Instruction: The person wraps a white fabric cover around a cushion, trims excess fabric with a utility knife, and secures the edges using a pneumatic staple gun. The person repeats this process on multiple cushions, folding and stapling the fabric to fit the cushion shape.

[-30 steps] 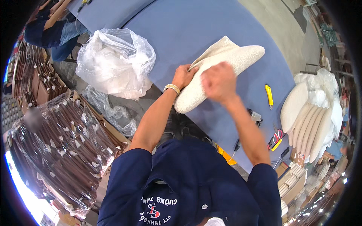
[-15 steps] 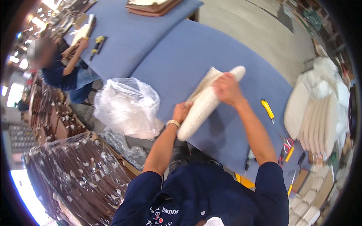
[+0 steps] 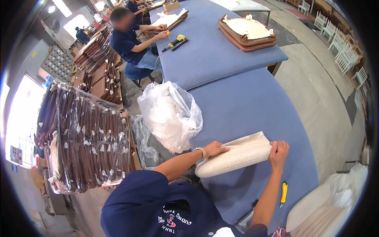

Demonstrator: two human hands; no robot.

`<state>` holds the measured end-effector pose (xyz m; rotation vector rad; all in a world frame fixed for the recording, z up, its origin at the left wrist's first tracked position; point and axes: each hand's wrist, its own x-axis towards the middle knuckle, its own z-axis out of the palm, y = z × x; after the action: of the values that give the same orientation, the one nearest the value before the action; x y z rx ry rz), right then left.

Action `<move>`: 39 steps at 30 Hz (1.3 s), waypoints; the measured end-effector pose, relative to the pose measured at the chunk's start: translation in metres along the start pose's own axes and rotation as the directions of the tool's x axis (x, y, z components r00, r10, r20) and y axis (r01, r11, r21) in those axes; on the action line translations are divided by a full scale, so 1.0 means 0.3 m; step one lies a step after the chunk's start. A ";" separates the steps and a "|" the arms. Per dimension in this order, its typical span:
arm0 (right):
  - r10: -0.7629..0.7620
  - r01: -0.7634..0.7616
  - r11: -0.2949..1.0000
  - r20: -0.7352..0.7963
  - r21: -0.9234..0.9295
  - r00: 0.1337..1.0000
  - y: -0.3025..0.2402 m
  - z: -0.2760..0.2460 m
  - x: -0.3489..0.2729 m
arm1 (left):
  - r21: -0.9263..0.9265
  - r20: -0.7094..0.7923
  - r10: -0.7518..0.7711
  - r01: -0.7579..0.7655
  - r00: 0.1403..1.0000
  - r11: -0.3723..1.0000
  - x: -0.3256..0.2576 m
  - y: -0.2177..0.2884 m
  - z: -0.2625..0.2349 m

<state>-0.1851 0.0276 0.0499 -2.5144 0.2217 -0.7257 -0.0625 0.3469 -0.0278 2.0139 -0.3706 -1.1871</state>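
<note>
Between plastic bag (image 3: pixel 169 120) and yellow knife (image 3: pixel 284 192), both hands (image 3: pixel 215 149) clamp the cream pad (image 3: pixel 239 157).

1. Past the cream padded piece (image 3: pixel 239 157) that I grip with my left hand (image 3: pixel 215 149) and right hand (image 3: pixel 279 154), the blue table (image 3: pixel 252 100) lies bare up to its seam with the far table (image 3: pixel 229 59); either hand could pass forward there.
2. On my left, the bulging plastic bag (image 3: pixel 169 118) crowds my wrist and blocks a sideways sweep.
3. To the right of my right hand, a bare strip runs to the table's curved edge.
4. Nearer me on that side, the yellow-handled knife (image 3: pixel 284 192) lies beside my forearm, with red-handled scissors (image 3: pixel 280 232) lower down.
5. Farther right, cream pads (image 3: pixel 319 211) wall off the near corner.
</note>
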 end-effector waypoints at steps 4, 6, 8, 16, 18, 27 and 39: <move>0.260 -0.227 0.939 -0.102 0.260 0.960 0.142 0.019 -0.014 | -0.005 0.016 0.029 -0.029 0.999 1.000 0.069 0.050 0.023; 0.399 -0.318 0.839 -0.101 0.442 0.911 0.177 0.038 -0.033 | -0.013 0.050 0.018 -0.017 0.999 1.000 0.093 0.121 0.031; 0.527 -0.359 0.697 -0.105 0.621 0.843 0.196 0.065 -0.048 | 0.018 0.061 -0.016 0.015 0.998 1.000 0.136 0.153 0.052; 0.832 -0.062 -0.005 0.038 0.998 0.554 0.231 0.034 -0.352 | 0.045 0.012 0.198 -0.198 0.980 0.979 0.078 0.281 0.084; 0.845 0.162 0.049 -0.127 0.986 0.519 0.085 0.004 -0.405 | 0.193 0.008 0.369 -0.363 0.929 0.911 0.012 0.361 0.034; 0.607 -0.334 0.373 0.045 0.866 0.794 0.017 -0.185 -0.701 | 0.656 0.200 0.801 -0.684 0.564 0.319 -0.357 0.666 -0.144; 0.580 -0.439 0.496 0.090 0.750 0.810 -0.184 -0.106 -0.593 | 0.665 0.024 0.734 -0.559 0.678 0.495 -0.411 0.190 0.074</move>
<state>-0.3513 0.1123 0.0209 -1.4574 0.5825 -0.6056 -0.1392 0.3697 0.0841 2.1825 -1.4251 -0.2752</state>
